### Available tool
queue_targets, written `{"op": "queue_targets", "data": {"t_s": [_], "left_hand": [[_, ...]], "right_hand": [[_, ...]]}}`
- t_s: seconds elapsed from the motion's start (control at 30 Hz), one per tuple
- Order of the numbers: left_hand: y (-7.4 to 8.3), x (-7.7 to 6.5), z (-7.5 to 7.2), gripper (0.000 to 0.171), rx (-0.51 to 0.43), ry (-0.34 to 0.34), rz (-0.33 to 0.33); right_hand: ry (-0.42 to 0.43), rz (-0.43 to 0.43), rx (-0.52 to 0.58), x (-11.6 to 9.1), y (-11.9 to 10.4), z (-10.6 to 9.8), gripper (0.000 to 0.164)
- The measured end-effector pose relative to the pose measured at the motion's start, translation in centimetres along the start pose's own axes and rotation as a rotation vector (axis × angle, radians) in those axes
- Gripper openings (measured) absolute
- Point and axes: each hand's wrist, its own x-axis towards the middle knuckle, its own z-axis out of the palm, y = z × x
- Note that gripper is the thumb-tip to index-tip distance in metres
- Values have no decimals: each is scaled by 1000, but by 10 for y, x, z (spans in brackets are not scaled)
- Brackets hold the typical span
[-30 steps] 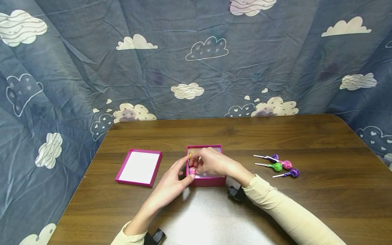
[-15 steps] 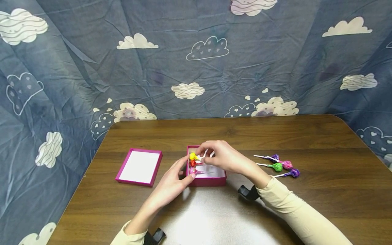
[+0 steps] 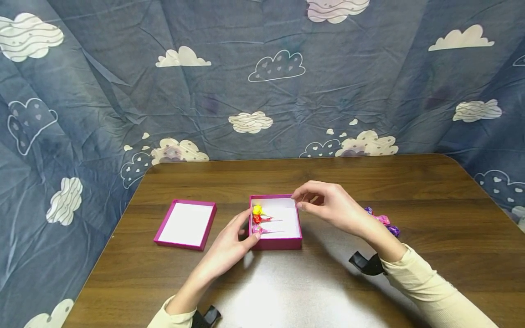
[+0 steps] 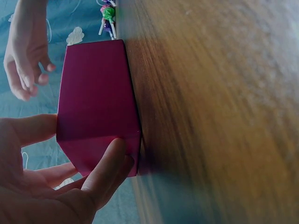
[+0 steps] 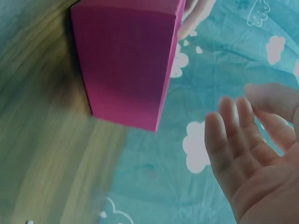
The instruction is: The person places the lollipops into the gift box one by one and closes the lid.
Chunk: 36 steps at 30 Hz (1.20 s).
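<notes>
My left hand (image 3: pixel 229 248) holds the left side of a magenta box (image 3: pixel 275 243), its thumb at the front corner. In the left wrist view, its fingers (image 4: pixel 108 170) lie against the end wall. Inside the box, sticks pointing right, are a yellow lollipop (image 3: pixel 257 209), a red lollipop (image 3: pixel 257 219) and a pink lollipop (image 3: pixel 257 229). My right hand (image 3: pixel 332 205) hovers by the box's back right corner, fingers loosely bent, holding nothing. Partly behind that arm lie more lollipops: purple (image 3: pixel 393 231) and pink (image 3: pixel 383 219). A green lollipop (image 4: pixel 109 12) shows in the left wrist view.
A magenta lid (image 3: pixel 185 225) with a white inside lies left of the box on the wooden table (image 3: pixel 229 180). Behind the table hangs a blue cloth (image 3: pixel 221 100) with cloud prints.
My right hand has let go of the yellow lollipop, which now lies in the box, and has moved out to the right. The left hand and the box have stayed in place.
</notes>
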Motion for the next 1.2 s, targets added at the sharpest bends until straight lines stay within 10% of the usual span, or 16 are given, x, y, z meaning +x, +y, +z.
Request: {"op": "queue_targets", "data": {"t_s": [1.2], "left_hand": [[0,-1,0,67,0,-6,-9]], "right_hand": [[20,88,-173,-101,51,-80,25]]}}
